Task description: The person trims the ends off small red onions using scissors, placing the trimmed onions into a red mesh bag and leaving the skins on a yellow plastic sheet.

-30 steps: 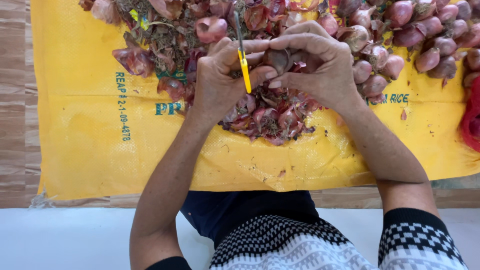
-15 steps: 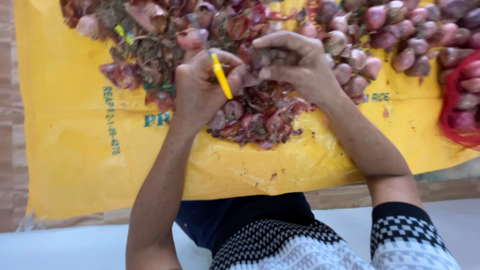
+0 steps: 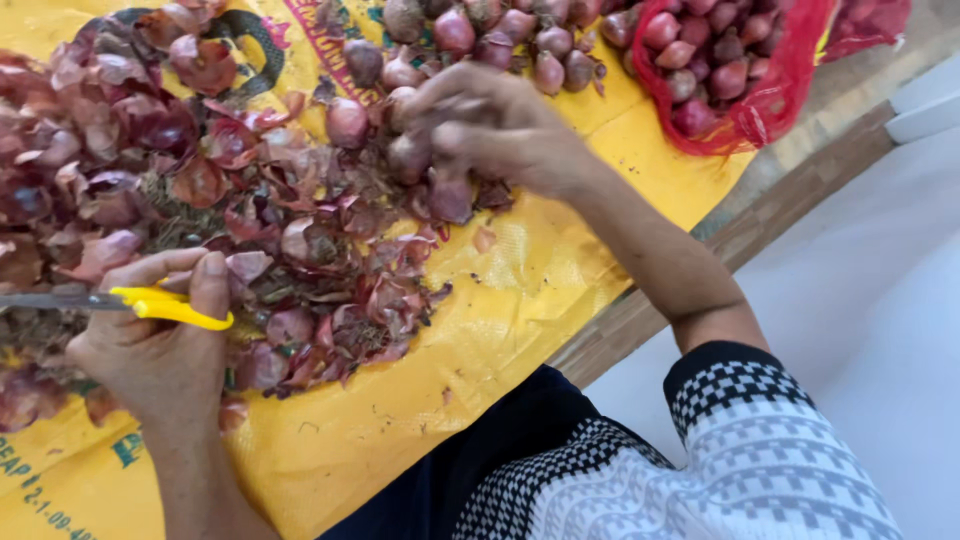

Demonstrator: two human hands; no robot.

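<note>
Spread over the floor, a yellow sack [image 3: 560, 300] catches the peelings [image 3: 200, 200], so the left hand [image 3: 160, 340] grips a yellow-handled knife [image 3: 150, 305] beside them while the right hand [image 3: 500, 125] closes around a shallot [image 3: 410, 155] near the unpeeled heap [image 3: 480, 35] and red net bag [image 3: 760, 70].

Knife blade [image 3: 50, 300] cut off, perhaps blurred.

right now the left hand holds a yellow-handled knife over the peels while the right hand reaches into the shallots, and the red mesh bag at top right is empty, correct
Not quite: the red mesh bag is not empty; the head view shows it holding shallots. The rest stands: the left hand holds the yellow-handled knife over the peels, and the right hand reaches into the loose shallots on the yellow sack.
</note>
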